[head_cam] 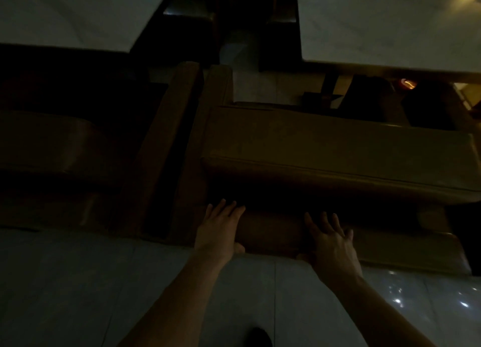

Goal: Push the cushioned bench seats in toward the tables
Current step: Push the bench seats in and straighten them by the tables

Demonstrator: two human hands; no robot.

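In dim light a brown cushioned bench seat (338, 151) stands in front of me, facing a pale table (377, 26) at the upper right. My left hand (220, 229) and my right hand (330, 242) both rest flat on the top of the bench's padded backrest (273, 233), fingers straight and spread, thumbs hooked over its near edge. A second brown bench (52, 148) stands to the left, before another pale table (65, 13).
Two wooden armrests (182, 117) stand side by side between the benches. More dark seats (190, 16) sit beyond the tables. A table leg (330, 86) shows under the right table. Glossy pale floor tiles (78, 281) lie under me, with my shoe (259, 337) at the bottom.
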